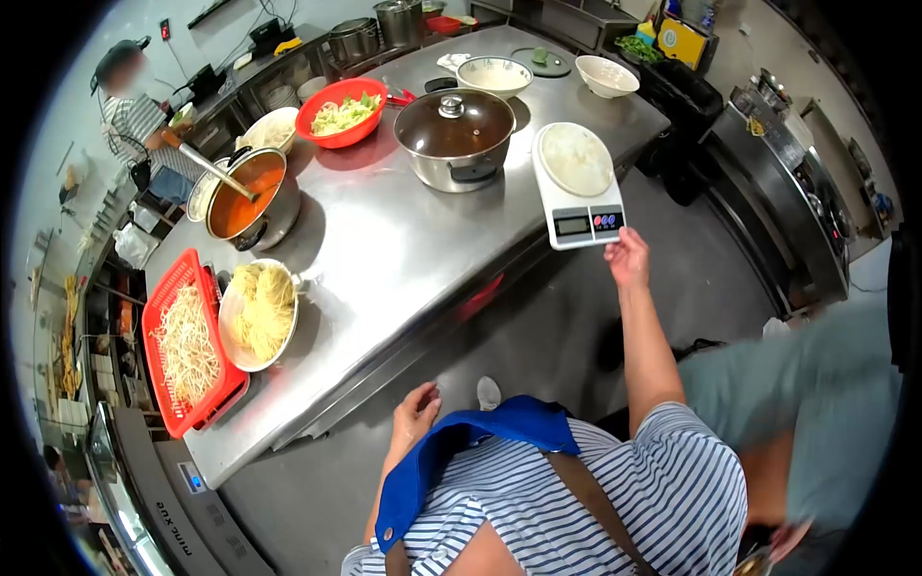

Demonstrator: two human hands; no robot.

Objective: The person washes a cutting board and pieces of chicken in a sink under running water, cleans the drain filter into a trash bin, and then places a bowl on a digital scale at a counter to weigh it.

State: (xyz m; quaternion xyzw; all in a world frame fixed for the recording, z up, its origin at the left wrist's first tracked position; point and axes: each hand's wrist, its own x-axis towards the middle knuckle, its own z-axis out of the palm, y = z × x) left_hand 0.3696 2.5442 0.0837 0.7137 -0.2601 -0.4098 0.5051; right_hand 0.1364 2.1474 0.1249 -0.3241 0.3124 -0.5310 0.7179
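A white kitchen scale [586, 213] with a round, pale plate on top lies at the right edge of the steel table. My right hand [628, 257] grips its near right corner, just beside the buttons. Low in front of my body, away from the table, my left hand [415, 413] hangs with loosely bent fingers and nothing in it. Left of the scale stands a lidded pot [456, 173] with a glass lid. Behind the scale are a white patterned bowl [607, 75] and a bowl of pale contents [494, 75].
Along the table's left side are a pot of red sauce [229, 219] with a ladle [206, 163], a red basket of bean sprouts [197, 403], a bowl of yellow noodles [259, 312] and a red bowl of chopped greens [331, 134]. One person [144, 125] stands far left; another [816, 413] is close at right.
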